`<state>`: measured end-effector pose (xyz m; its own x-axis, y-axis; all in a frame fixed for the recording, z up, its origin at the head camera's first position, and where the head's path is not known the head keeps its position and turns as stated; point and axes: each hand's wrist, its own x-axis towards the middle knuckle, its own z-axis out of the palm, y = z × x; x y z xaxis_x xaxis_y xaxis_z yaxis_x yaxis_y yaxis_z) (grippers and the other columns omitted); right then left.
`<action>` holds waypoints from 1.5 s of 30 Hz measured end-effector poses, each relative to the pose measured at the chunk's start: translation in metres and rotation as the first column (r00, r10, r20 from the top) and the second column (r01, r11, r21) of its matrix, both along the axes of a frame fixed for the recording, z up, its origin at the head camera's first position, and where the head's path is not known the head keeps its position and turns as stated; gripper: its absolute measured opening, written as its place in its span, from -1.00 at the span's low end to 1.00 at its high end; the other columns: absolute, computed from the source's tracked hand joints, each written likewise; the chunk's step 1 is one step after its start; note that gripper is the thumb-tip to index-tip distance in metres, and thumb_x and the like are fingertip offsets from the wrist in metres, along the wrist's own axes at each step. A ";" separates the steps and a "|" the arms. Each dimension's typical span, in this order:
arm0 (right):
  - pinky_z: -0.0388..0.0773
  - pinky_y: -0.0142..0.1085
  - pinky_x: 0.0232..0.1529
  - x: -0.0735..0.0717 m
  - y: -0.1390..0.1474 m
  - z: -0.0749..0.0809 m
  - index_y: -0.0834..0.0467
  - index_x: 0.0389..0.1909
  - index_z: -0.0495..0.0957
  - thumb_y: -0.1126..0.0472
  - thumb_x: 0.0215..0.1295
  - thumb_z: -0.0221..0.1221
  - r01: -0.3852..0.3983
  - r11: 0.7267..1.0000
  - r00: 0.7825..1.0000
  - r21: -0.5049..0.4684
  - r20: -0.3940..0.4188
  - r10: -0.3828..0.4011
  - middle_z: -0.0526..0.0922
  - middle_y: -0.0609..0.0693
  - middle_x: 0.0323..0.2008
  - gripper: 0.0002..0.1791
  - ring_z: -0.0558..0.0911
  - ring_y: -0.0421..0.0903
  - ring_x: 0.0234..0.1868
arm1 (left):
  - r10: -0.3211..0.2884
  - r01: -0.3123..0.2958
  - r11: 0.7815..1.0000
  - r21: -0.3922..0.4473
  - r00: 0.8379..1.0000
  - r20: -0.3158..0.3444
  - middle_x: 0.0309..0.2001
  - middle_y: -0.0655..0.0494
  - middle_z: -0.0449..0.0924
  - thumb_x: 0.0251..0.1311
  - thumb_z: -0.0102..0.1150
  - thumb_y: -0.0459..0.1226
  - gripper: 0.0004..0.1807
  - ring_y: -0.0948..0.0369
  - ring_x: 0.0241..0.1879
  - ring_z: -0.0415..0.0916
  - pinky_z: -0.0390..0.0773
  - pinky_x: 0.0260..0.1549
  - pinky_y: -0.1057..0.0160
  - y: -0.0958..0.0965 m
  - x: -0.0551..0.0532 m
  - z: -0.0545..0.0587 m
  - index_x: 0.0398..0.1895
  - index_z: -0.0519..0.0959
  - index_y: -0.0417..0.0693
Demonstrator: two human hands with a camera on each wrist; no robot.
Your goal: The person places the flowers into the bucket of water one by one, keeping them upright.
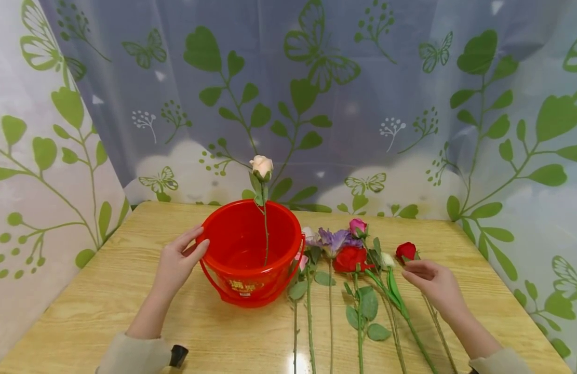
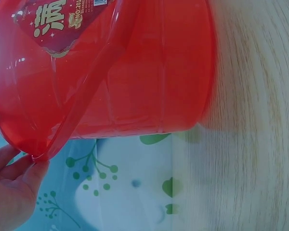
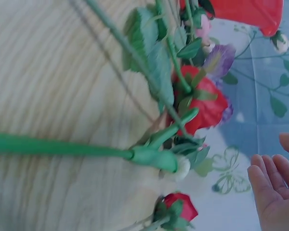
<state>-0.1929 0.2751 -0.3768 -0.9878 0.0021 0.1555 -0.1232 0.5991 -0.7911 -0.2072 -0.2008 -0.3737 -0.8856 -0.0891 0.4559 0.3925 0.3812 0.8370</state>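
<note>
My left hand (image 1: pixel 178 259) holds the rim of a red plastic bucket (image 1: pixel 251 288) at its left side. In the left wrist view the fingertips pinch the rim where the bucket's handle (image 2: pixel 82 106) joins it. One long-stemmed cream rose (image 1: pixel 262 167) stands in the bucket, its bloom high above the rim. Over the right of the table my right hand (image 1: pixel 435 285) hovers close to a small dark red rose (image 1: pixel 406 251). The right wrist view shows that hand (image 3: pixel 277 187) apart from the rose (image 3: pixel 181 207), fingers loosely bent, holding nothing.
Several artificial flowers lie in a row right of the bucket: a purple flower (image 1: pixel 334 240), a big red rose (image 1: pixel 351 258), a magenta rose (image 1: pixel 358 227) and a white tulip (image 1: pixel 387 261) among them. Their stems point towards me. A printed curtain (image 1: pixel 353 119) hangs behind the wooden table (image 1: pixel 96 291).
</note>
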 end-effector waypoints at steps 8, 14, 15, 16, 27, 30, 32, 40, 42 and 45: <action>0.49 -0.49 -0.32 0.000 0.015 -0.007 0.41 -0.06 0.45 0.14 0.17 0.15 0.034 0.999 0.999 0.036 0.013 -0.034 0.55 0.25 -0.15 -0.56 0.47 -0.48 -0.32 | 0.001 -0.001 1.000 0.007 1.000 0.005 0.08 -0.19 0.38 0.09 0.15 -0.36 -0.58 0.02 0.09 0.31 0.43 -0.17 0.41 0.001 0.000 0.002 0.02 0.43 -0.39; 0.48 -0.51 -0.33 -0.003 0.026 -0.014 0.42 -0.07 0.45 0.13 0.17 0.15 0.053 0.995 0.998 0.083 0.012 -0.054 0.55 0.26 -0.16 -0.55 0.45 -0.49 -0.34 | 0.003 -0.003 1.000 0.003 1.000 0.000 0.08 -0.19 0.38 0.09 0.15 -0.36 -0.58 0.02 0.09 0.31 0.43 -0.18 0.42 0.001 0.000 0.002 0.02 0.43 -0.40; 0.48 -0.51 -0.33 -0.004 0.028 -0.016 0.43 -0.07 0.45 0.15 0.17 0.15 0.056 0.995 0.998 0.088 0.010 -0.057 0.56 0.26 -0.17 -0.56 0.46 -0.48 -0.35 | 0.002 -0.002 1.000 0.002 1.000 -0.002 0.08 -0.19 0.38 0.09 0.15 -0.37 -0.58 0.02 0.09 0.31 0.43 -0.18 0.41 0.001 0.000 0.002 0.02 0.43 -0.40; 0.48 -0.51 -0.34 -0.005 0.029 -0.017 0.44 -0.08 0.45 0.15 0.16 0.15 0.061 0.994 0.998 0.096 0.009 -0.062 0.56 0.26 -0.18 -0.56 0.46 -0.47 -0.36 | 0.002 -0.002 1.000 0.000 1.000 -0.002 0.08 -0.19 0.39 0.09 0.15 -0.37 -0.58 0.02 0.09 0.31 0.43 -0.18 0.41 0.001 0.000 0.002 0.02 0.43 -0.40; 0.54 -0.27 -0.34 -0.009 0.045 -0.032 0.46 -0.15 0.47 0.20 0.13 0.18 0.081 0.975 0.996 0.205 0.008 -0.085 0.60 0.25 -0.29 -0.61 0.58 0.07 -0.27 | 0.001 -0.001 1.000 0.005 1.000 0.009 0.08 -0.19 0.38 0.09 0.15 -0.36 -0.58 0.03 0.09 0.31 0.43 -0.18 0.39 0.000 -0.001 0.000 0.03 0.42 -0.39; 0.54 -0.18 -0.31 -0.010 0.050 -0.034 0.48 -0.15 0.46 0.19 0.13 0.18 0.071 0.970 0.996 0.232 0.030 -0.080 0.59 0.25 -0.29 -0.59 0.57 0.12 -0.26 | 0.000 0.000 1.000 0.005 1.000 0.013 0.08 -0.18 0.38 0.10 0.15 -0.35 -0.58 0.03 0.09 0.31 0.43 -0.18 0.39 0.000 0.000 0.000 0.03 0.43 -0.38; 0.53 -0.13 -0.30 -0.010 0.052 -0.035 0.49 -0.14 0.45 0.19 0.14 0.17 0.058 0.972 0.996 0.229 0.054 -0.073 0.58 0.27 -0.27 -0.57 0.56 0.15 -0.24 | -0.001 0.001 1.000 0.004 1.000 0.013 0.08 -0.18 0.39 0.10 0.15 -0.35 -0.58 0.04 0.09 0.31 0.43 -0.18 0.38 0.000 0.000 0.000 0.03 0.43 -0.38; 0.55 -0.33 -0.38 -0.011 0.063 -0.042 0.58 -0.08 0.35 0.23 0.16 0.14 0.003 0.994 0.983 0.113 0.182 -0.024 0.55 0.32 -0.24 -0.52 0.57 -0.03 -0.30 | -0.005 0.005 1.000 0.005 1.000 0.009 0.08 -0.19 0.38 0.09 0.15 -0.37 -0.58 0.02 0.09 0.31 0.43 -0.17 0.35 0.001 0.000 0.002 0.03 0.42 -0.40; 0.56 -0.33 -0.36 -0.012 0.067 -0.045 0.60 -0.06 0.32 0.25 0.17 0.12 -0.010 0.998 0.976 0.064 0.219 -0.004 0.53 0.34 -0.21 -0.51 0.56 -0.11 -0.33 | -0.008 0.008 1.000 0.004 1.000 0.010 0.08 -0.19 0.38 0.09 0.14 -0.36 -0.57 0.02 0.09 0.31 0.43 -0.17 0.34 0.001 0.001 0.003 0.03 0.42 -0.39; 0.57 -0.29 -0.32 -0.014 0.073 -0.049 0.61 -0.04 0.29 0.23 0.17 0.12 -0.022 1.000 0.961 0.008 0.277 0.019 0.51 0.34 -0.19 -0.47 0.56 -0.15 -0.32 | -0.010 0.010 1.000 0.005 1.000 0.011 0.08 -0.20 0.38 0.10 0.14 -0.36 -0.58 0.01 0.09 0.31 0.43 -0.17 0.35 0.001 0.001 0.003 0.03 0.42 -0.40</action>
